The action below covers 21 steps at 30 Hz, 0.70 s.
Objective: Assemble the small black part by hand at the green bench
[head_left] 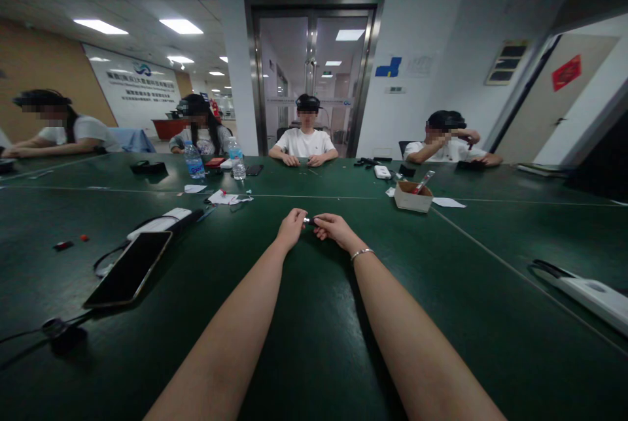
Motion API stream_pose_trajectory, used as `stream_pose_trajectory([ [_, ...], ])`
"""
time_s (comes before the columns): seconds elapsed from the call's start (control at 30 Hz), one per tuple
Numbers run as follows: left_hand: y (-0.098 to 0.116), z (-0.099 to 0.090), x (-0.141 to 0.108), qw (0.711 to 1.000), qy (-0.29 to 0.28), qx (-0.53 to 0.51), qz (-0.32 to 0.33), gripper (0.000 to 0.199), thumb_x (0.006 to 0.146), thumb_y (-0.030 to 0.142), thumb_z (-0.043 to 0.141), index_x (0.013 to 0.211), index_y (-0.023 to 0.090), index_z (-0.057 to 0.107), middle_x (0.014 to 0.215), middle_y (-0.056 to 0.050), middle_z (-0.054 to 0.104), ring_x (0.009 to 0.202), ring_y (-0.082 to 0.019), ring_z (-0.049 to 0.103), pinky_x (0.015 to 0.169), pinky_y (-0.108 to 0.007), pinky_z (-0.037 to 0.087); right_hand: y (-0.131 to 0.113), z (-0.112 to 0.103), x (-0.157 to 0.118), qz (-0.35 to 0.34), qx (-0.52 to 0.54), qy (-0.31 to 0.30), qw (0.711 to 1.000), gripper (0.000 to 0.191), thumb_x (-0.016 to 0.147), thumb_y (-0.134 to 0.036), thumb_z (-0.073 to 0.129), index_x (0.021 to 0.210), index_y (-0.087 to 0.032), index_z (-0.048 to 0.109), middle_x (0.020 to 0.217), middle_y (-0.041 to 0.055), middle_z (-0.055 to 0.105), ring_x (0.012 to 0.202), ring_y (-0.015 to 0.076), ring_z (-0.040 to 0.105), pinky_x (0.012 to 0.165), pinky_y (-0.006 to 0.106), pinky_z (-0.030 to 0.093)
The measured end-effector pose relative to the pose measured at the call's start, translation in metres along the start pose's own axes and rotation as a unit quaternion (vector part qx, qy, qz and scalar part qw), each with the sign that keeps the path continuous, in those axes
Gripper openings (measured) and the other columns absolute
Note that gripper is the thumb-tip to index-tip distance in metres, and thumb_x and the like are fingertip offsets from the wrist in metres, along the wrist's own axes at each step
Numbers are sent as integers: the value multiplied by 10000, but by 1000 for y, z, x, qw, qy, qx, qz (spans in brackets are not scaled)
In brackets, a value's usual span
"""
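Out in front of me over the green table (314, 316), my two hands meet at a small black-and-silver piece (308, 221). Its exact kind is too small to make out. My left hand (293, 228) pinches the silver end between thumb and fingers. The black end sits in the closed fingertips of my right hand (336, 230), which has a silver bracelet (362, 253) at the wrist. My fingers cover most of the piece.
To the left lie a phone (128, 270), a white device (159, 223) with a black cable, and a small red-and-black piece (63, 246). A small open box (413, 197) stands ahead right; water bottles (195, 161) stand ahead left. Several people sit across the table.
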<state>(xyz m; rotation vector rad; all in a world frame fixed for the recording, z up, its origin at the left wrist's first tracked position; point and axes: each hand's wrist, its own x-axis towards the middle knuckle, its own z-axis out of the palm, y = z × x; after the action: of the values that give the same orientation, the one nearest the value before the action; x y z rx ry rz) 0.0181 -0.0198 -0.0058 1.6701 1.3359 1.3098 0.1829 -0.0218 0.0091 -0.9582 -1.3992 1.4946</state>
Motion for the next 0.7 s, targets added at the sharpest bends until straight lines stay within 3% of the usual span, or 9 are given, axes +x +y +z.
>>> stream_pose_trajectory([
  [0.6, 2, -2, -4, 999, -22, 32, 33, 212, 829, 287, 485, 990, 203, 594, 797, -9, 599, 741, -137, 557, 685, -240, 419, -2, 2, -1, 6, -12, 19, 1000, 80, 846, -121, 616, 915, -90, 591, 571, 34, 623, 437, 91, 573, 415, 141, 483],
  [0.7, 1, -2, -3, 999, -32, 31, 24, 248, 853, 364, 453, 973, 198, 594, 685, 7, 574, 640, -129, 534, 629, -239, 407, -2, 3, -1, 8, -13, 14, 1000, 62, 859, -111, 593, 916, -86, 591, 564, 33, 619, 432, 89, 568, 409, 137, 477],
])
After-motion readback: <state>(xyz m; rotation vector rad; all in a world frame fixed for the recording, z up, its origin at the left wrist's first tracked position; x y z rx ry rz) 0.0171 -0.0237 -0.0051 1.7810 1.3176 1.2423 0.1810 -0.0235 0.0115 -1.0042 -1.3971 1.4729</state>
